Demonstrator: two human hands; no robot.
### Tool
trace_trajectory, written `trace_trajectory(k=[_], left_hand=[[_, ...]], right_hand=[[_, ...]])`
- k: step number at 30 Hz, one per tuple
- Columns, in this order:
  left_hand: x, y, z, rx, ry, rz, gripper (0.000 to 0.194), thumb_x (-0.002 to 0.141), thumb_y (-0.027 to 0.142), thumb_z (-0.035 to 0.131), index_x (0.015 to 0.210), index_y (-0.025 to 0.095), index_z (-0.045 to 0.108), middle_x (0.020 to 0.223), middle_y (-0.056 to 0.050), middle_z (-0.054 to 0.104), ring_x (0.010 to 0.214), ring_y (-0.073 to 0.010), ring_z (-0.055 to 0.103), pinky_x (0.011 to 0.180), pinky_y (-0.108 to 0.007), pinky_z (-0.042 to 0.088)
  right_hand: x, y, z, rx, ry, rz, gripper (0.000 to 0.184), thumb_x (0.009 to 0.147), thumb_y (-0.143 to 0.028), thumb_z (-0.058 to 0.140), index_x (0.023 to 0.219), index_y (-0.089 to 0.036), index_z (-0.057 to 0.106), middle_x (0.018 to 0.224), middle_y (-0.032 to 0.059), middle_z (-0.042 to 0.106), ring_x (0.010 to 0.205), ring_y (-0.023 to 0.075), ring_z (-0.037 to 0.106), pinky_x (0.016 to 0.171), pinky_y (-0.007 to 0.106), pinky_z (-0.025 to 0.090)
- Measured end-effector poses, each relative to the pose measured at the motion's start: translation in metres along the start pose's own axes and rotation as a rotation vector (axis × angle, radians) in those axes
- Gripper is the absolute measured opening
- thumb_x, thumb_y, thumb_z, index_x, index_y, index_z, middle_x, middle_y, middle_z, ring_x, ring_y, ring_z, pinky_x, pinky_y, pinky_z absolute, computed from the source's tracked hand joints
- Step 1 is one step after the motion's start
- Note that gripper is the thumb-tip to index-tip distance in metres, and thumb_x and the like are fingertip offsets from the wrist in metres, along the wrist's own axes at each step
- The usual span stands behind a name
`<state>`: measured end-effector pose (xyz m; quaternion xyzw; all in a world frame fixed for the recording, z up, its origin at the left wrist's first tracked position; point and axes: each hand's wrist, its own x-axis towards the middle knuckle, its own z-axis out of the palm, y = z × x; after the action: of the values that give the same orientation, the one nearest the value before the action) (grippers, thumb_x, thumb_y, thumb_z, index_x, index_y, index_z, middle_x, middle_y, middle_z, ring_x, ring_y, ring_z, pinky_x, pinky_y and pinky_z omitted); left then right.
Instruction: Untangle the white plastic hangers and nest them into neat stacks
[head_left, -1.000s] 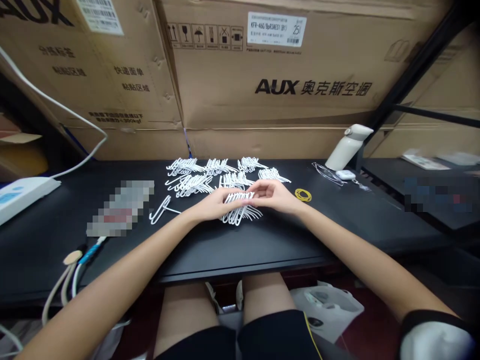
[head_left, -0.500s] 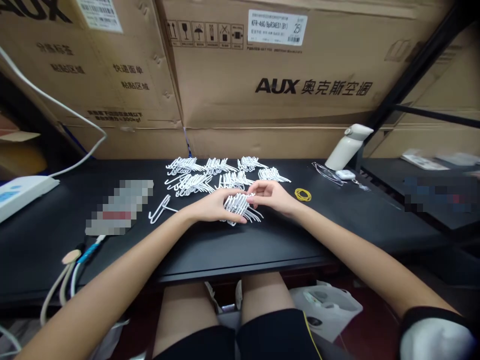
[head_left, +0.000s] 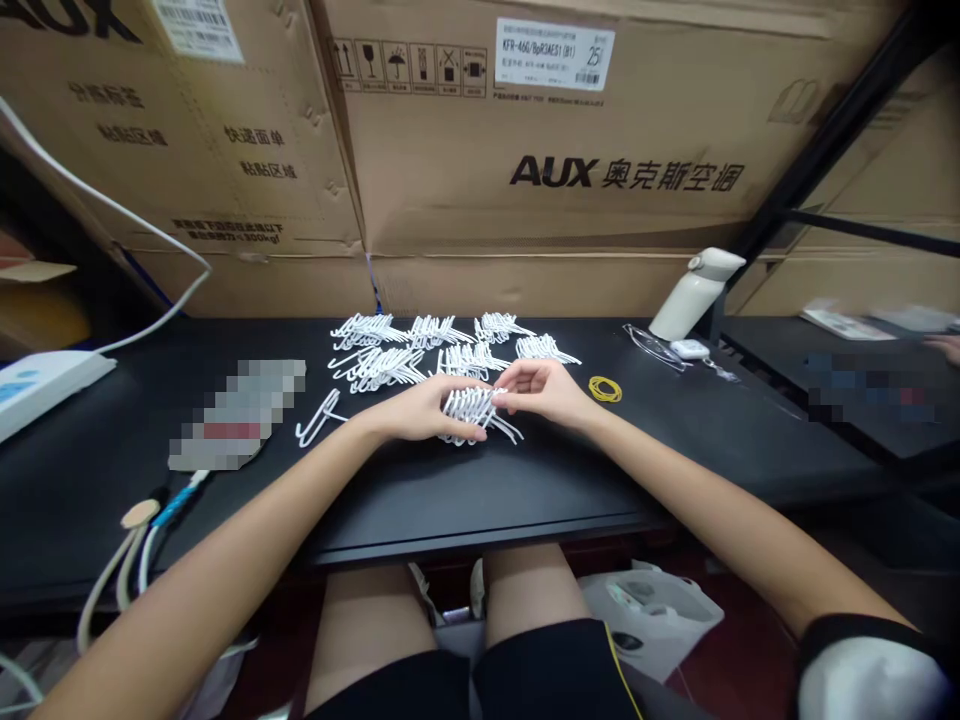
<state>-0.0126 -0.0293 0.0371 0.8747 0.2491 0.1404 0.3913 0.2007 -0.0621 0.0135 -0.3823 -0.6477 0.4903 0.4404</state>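
A bundle of white hooks [head_left: 466, 408] is gripped by my left hand [head_left: 420, 408], its thumb across the near side and its fingers behind. At the bundle's right end, my right hand [head_left: 546, 392] has thumb and forefinger pinched on the hooks. Straight hook stems stick out to the lower right beneath my right fingers. Just beyond both hands lie several piles of the same white hooks [head_left: 386, 366] in two rows. One loose white hook [head_left: 321, 418] rests on the black table [head_left: 570, 490], left of my left wrist. Yellow rubber bands [head_left: 604, 389] lie right of my right hand.
Large cardboard boxes [head_left: 450, 210] stand along the table's back. A white bottle [head_left: 686, 300], glasses [head_left: 656, 345] and a white earphone case [head_left: 690, 349] sit at the back right. To the left are a blurred-out device [head_left: 244, 410] with a cable and a white power strip [head_left: 56, 385].
The held bundle has shifted slightly left and its hooks look more evenly lined up. My left thumb has moved a little up and left. My right hand is almost unmoved.
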Motion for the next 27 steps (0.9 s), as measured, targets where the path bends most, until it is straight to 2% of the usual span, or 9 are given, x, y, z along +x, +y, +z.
trace_trajectory(k=[4,9,17,21,24,27], left_hand=[[-0.001,0.0,0.002,0.04,0.054,-0.001,0.06,0.068,0.043,0.073,0.121,0.018,0.06,0.111,-0.006,0.067,0.099,-0.0233,0.06,0.09,-0.032,0.042],[-0.002,-0.002,0.004,0.098,0.085,-0.03,0.069,0.067,0.052,0.071,0.125,0.017,0.058,0.119,-0.009,0.065,0.105,-0.0269,0.06,0.094,-0.035,0.042],[-0.005,-0.002,-0.006,0.2,0.015,-0.119,0.085,0.06,0.057,0.073,0.132,0.017,0.051,0.134,-0.011,0.054,0.121,-0.029,0.05,0.103,-0.035,0.034],[-0.006,-0.002,-0.011,0.247,-0.038,-0.122,0.072,0.061,0.053,0.074,0.121,0.017,0.058,0.117,-0.009,0.063,0.106,-0.0272,0.056,0.093,-0.034,0.039],[-0.006,0.001,-0.013,0.249,-0.07,-0.106,0.057,0.064,0.052,0.072,0.108,0.016,0.064,0.1,-0.005,0.067,0.091,-0.0241,0.058,0.082,-0.031,0.041],[-0.006,0.002,-0.014,0.248,-0.064,-0.11,0.057,0.062,0.052,0.073,0.106,0.017,0.065,0.092,-0.004,0.066,0.083,-0.0212,0.056,0.075,-0.028,0.04]], right_hand=[[-0.001,-0.002,0.001,-0.013,0.01,-0.032,0.032,0.056,-0.029,0.084,0.077,-0.015,0.065,0.065,-0.0009,0.064,0.058,0.0098,0.061,0.06,0.024,0.053],[0.0,0.004,0.001,-0.016,-0.047,-0.023,0.04,0.057,-0.028,0.084,0.09,-0.016,0.064,0.07,-0.0017,0.062,0.063,0.0102,0.061,0.065,0.025,0.053],[0.0,0.005,0.001,-0.05,-0.042,-0.03,0.036,0.061,-0.032,0.082,0.087,-0.016,0.064,0.071,-0.0001,0.061,0.064,0.0116,0.059,0.064,0.027,0.052],[0.001,0.007,0.003,-0.081,-0.076,-0.069,0.038,0.064,-0.033,0.08,0.095,-0.016,0.066,0.072,-0.0005,0.06,0.064,0.011,0.057,0.063,0.026,0.051],[0.001,0.007,0.004,-0.094,-0.081,-0.083,0.034,0.067,-0.034,0.078,0.093,-0.016,0.067,0.075,0.0008,0.061,0.064,0.0116,0.057,0.063,0.027,0.051],[0.0,0.006,0.004,-0.106,-0.082,-0.081,0.032,0.067,-0.033,0.078,0.091,-0.016,0.067,0.076,0.0017,0.062,0.064,0.0118,0.057,0.063,0.028,0.051]])
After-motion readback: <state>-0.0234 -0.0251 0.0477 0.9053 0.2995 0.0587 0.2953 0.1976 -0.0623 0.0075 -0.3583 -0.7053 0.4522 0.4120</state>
